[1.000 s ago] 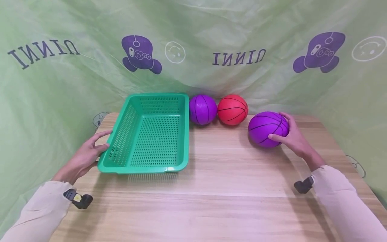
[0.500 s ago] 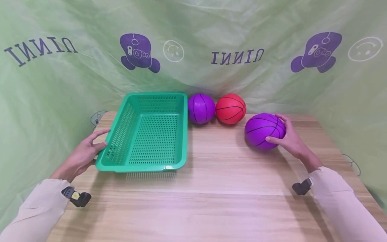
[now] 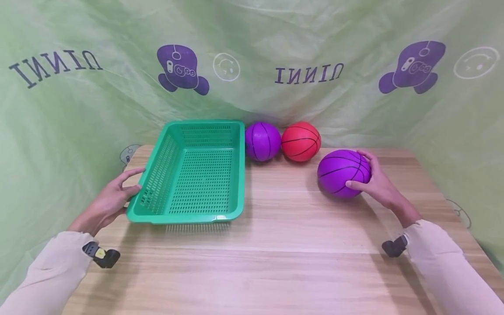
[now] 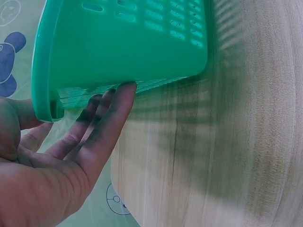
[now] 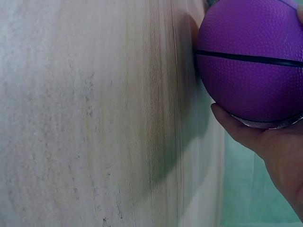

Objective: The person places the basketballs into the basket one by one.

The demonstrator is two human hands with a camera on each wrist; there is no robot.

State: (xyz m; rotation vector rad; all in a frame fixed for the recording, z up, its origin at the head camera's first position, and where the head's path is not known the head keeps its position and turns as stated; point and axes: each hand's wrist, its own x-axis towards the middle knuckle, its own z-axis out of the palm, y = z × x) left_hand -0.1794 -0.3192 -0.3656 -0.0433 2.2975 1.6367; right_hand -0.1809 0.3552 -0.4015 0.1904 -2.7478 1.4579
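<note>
My left hand (image 3: 109, 201) holds the left side of a green plastic basket (image 3: 240, 183), a rectangular one with slotted walls. The left wrist view shows the fingers (image 4: 111, 118) against the basket's outer wall, below its rim. On the right, my right hand (image 3: 379, 183) grips a purple toy basketball (image 3: 340, 173) with black lines, thumb on the near side and fingers round the far right. In the right wrist view, this purple ball (image 5: 251, 80) is close to the wooden tabletop, and part of the hand is out of frame.
Against the basket's right side stands another purple ball (image 3: 263, 142), with a red ball (image 3: 301, 142) beside it. Both are at the back of the wooden table (image 3: 275, 262). Behind hangs a green printed curtain (image 3: 252, 52).
My right hand has shifted the purple basketball slightly left and nearer to me. The left hand keeps its place on the basket, which stays put.
</note>
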